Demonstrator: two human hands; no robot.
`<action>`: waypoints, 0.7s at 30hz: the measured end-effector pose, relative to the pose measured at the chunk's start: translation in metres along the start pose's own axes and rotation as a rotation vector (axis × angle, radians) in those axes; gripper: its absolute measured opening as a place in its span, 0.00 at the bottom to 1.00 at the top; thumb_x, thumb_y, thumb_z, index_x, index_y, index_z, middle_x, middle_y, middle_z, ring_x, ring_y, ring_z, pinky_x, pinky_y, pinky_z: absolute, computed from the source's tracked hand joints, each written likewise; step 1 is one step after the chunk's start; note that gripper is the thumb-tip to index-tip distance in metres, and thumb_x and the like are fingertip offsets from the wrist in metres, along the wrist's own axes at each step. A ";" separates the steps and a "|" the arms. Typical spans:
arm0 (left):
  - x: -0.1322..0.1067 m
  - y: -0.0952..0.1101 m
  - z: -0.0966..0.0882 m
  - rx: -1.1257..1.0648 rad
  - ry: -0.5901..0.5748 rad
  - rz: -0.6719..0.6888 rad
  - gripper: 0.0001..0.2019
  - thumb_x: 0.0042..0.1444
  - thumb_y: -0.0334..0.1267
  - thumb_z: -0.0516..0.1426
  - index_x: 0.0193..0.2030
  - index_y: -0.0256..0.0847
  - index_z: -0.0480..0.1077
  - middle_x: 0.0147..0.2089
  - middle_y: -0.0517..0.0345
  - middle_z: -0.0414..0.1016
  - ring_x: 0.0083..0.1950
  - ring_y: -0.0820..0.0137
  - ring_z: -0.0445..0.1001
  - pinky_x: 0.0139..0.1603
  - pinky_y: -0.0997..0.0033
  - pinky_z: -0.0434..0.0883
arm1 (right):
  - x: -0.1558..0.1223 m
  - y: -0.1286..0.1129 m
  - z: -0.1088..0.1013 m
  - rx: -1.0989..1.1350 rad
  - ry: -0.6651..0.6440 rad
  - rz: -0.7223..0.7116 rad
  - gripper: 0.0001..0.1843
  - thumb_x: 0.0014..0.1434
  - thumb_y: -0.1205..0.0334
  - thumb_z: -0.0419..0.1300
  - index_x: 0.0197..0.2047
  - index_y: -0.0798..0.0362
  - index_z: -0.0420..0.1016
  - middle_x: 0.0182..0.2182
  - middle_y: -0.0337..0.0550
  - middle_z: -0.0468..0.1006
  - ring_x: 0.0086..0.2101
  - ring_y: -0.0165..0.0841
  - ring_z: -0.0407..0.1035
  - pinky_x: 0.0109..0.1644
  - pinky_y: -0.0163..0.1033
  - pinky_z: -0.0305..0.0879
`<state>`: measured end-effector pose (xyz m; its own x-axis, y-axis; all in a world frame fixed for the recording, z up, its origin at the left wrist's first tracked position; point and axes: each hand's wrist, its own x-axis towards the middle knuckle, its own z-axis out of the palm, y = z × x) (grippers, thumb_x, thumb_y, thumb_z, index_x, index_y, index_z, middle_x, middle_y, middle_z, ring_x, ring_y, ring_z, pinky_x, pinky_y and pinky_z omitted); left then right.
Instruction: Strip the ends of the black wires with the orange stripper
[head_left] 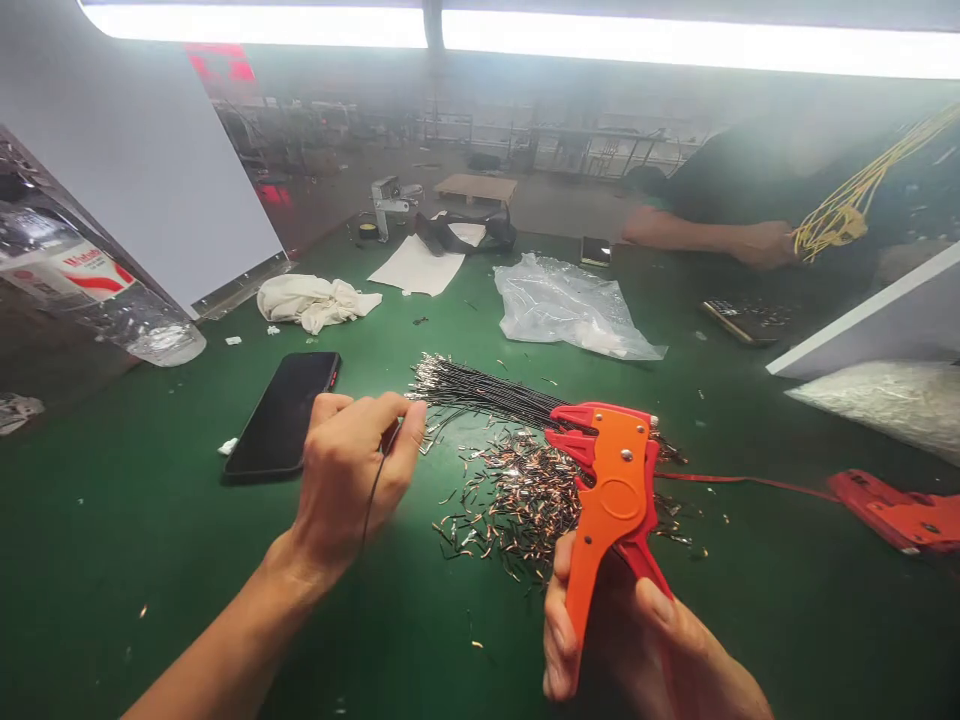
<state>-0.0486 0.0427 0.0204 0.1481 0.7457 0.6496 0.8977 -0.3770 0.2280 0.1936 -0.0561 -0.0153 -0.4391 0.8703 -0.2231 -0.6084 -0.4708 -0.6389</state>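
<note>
My left hand is pinched shut on a thin black wire, which hangs down past the wrist. Wrapped round the handles of an orange and red wire stripper is my right hand; the tool stands upright, its jaws pointing left. Behind the jaws lies a bundle of black wires with shiny metal ends at the left. Under and beside the tool spreads a pile of short black and copper-coloured wire scraps. The left hand and the jaws are apart.
Left of the wires lies a black phone; farther back are a white cloth, paper and a clear plastic bag. A red tool rests at right. Across the table, another person's hand holds yellow wires. A bottle leans at left.
</note>
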 end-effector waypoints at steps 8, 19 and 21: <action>0.001 -0.022 0.005 0.401 -0.407 0.011 0.15 0.64 0.38 0.51 0.25 0.44 0.69 0.16 0.60 0.67 0.19 0.67 0.61 0.28 0.67 0.50 | -0.003 -0.007 -0.004 -0.192 0.093 -0.074 0.22 0.60 0.42 0.61 0.47 0.51 0.76 0.32 0.42 0.80 0.32 0.38 0.73 0.41 0.45 0.67; -0.009 -0.018 0.003 0.406 -0.380 0.002 0.13 0.67 0.34 0.46 0.46 0.41 0.72 0.32 0.53 0.75 0.30 0.61 0.72 0.28 0.67 0.58 | 0.003 -0.068 -0.006 -1.184 0.460 -0.177 0.17 0.62 0.44 0.54 0.42 0.48 0.70 0.40 0.43 0.74 0.42 0.41 0.70 0.47 0.46 0.67; -0.011 -0.017 0.001 0.361 -0.275 0.012 0.14 0.68 0.38 0.47 0.51 0.41 0.71 0.30 0.54 0.75 0.29 0.61 0.70 0.30 0.67 0.59 | 0.002 -0.085 -0.015 -1.307 0.599 -0.197 0.15 0.61 0.46 0.54 0.42 0.49 0.69 0.40 0.45 0.76 0.42 0.43 0.72 0.44 0.46 0.68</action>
<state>-0.0651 0.0416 0.0084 0.2205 0.8792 0.4224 0.9752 -0.2073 -0.0776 0.2551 -0.0122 0.0276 0.1150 0.9869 -0.1131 0.5447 -0.1578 -0.8236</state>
